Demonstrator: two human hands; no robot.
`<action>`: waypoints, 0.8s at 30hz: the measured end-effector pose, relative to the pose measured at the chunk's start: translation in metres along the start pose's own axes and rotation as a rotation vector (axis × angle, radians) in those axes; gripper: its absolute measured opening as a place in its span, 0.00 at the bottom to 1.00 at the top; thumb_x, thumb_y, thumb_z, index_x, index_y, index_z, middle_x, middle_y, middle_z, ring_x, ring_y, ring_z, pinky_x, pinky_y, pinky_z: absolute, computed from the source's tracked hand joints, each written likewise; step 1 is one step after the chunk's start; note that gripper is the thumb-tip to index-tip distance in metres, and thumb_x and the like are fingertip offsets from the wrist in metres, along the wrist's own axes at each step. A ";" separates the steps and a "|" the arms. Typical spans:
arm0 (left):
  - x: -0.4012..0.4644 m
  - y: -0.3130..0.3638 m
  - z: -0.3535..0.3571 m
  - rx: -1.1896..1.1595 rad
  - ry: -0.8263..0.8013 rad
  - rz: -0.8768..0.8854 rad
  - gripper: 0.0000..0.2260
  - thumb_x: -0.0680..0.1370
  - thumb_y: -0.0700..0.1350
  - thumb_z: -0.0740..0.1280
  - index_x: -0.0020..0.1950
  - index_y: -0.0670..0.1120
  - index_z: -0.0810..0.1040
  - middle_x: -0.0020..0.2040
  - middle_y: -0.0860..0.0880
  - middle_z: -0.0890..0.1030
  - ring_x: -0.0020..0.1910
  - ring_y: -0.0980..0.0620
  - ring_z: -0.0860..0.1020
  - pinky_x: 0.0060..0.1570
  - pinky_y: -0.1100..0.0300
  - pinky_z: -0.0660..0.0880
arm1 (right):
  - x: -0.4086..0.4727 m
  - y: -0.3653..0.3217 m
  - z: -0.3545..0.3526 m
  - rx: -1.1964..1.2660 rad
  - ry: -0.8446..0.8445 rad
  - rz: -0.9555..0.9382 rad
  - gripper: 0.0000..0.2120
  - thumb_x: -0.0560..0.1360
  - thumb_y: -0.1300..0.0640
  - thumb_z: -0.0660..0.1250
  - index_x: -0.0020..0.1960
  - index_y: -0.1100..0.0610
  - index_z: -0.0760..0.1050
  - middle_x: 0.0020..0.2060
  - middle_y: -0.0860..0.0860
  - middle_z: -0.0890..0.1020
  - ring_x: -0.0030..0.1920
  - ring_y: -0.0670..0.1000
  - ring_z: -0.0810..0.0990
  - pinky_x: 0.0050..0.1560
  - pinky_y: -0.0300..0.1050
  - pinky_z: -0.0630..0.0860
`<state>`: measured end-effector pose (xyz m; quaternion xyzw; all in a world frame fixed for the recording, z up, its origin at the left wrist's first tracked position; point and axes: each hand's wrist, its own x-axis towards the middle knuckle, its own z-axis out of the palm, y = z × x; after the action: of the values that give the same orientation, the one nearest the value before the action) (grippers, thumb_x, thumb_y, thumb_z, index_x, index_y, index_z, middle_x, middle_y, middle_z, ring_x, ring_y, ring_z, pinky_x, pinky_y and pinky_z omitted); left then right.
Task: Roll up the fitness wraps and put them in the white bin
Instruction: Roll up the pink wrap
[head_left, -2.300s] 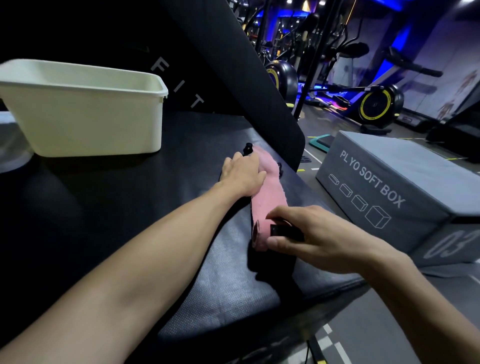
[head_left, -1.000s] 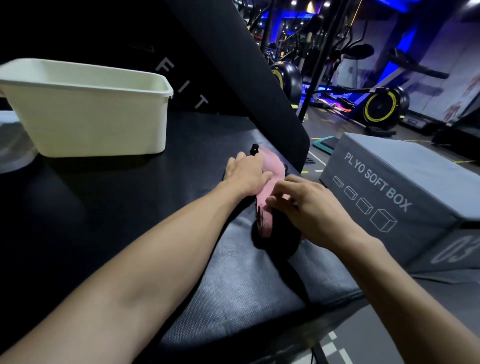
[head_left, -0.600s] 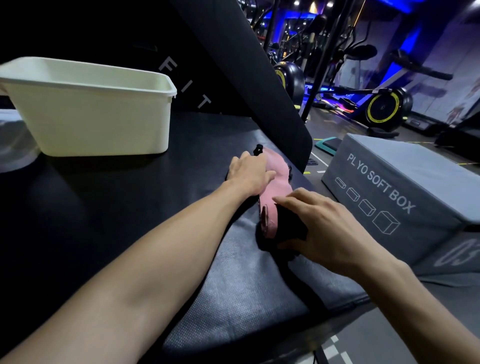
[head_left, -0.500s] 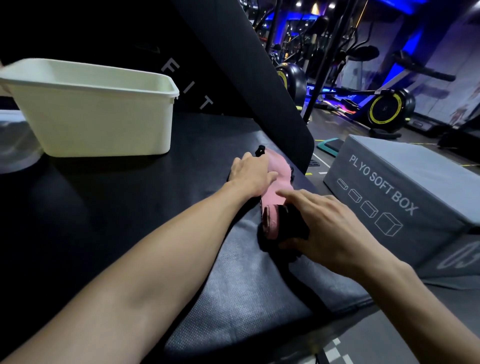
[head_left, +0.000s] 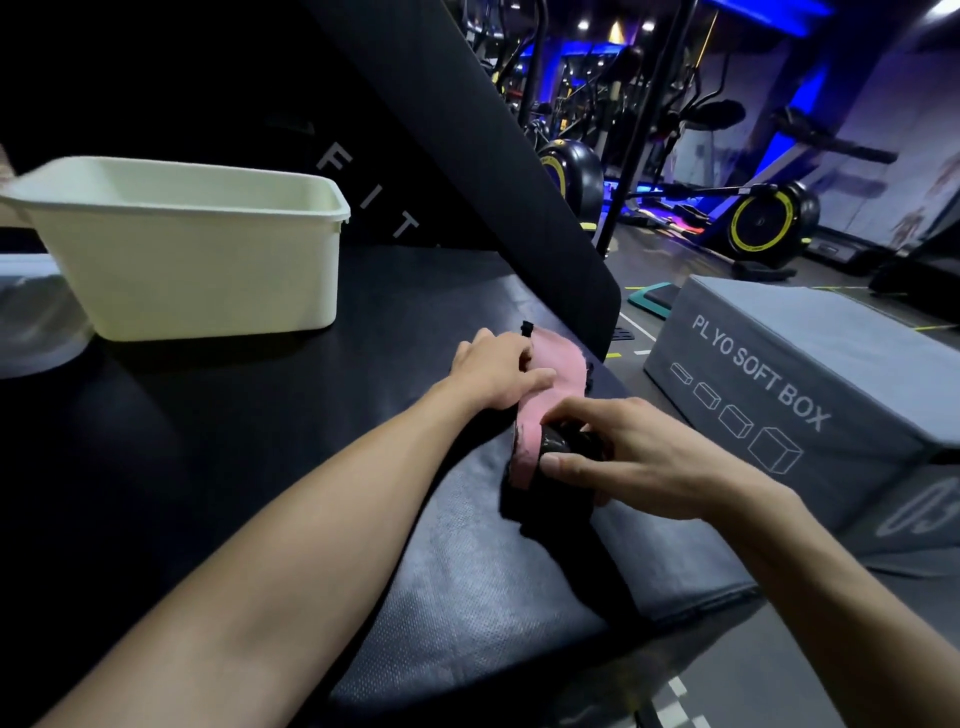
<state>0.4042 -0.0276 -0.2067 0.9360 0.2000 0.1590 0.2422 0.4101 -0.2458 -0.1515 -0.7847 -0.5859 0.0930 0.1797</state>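
While both hands work: a pink wrap (head_left: 553, 364) lies flat near the right edge of the black mat (head_left: 467, 571).
Left hand (head_left: 496, 371): fingers straight, pressing the wrap's far end down.
Right hand (head_left: 623, 457): fingers and thumb curled round the rolled near end, pinching it.
White bin (head_left: 197, 260): far left of the mat, well apart from the wrap.
Writing: "PLYO SOFT BOX" on the grey box (head_left: 810, 395) off the right edge; "FIT" on the dark panel (head_left: 366, 197).
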 end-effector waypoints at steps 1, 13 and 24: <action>0.001 -0.001 0.000 -0.007 0.004 0.003 0.19 0.76 0.65 0.69 0.41 0.51 0.73 0.47 0.52 0.79 0.55 0.49 0.68 0.55 0.53 0.62 | 0.000 0.000 0.001 0.008 0.003 0.010 0.11 0.79 0.42 0.69 0.57 0.47 0.78 0.38 0.47 0.81 0.38 0.44 0.80 0.43 0.48 0.76; 0.010 -0.008 0.011 -0.062 -0.008 -0.060 0.20 0.71 0.72 0.68 0.35 0.56 0.73 0.47 0.50 0.80 0.57 0.47 0.70 0.53 0.54 0.62 | 0.024 0.019 0.021 0.135 0.103 0.114 0.16 0.81 0.36 0.57 0.52 0.41 0.80 0.53 0.42 0.77 0.59 0.48 0.75 0.68 0.62 0.68; 0.017 -0.013 0.009 -0.069 -0.015 -0.027 0.20 0.70 0.70 0.68 0.36 0.54 0.77 0.45 0.51 0.82 0.58 0.49 0.69 0.55 0.54 0.62 | 0.028 0.022 0.028 0.298 0.339 0.101 0.14 0.74 0.34 0.63 0.43 0.44 0.75 0.38 0.41 0.79 0.40 0.45 0.78 0.47 0.53 0.76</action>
<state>0.4188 -0.0131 -0.2175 0.9253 0.2052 0.1558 0.2781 0.4283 -0.2202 -0.1838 -0.7822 -0.4871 0.0539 0.3846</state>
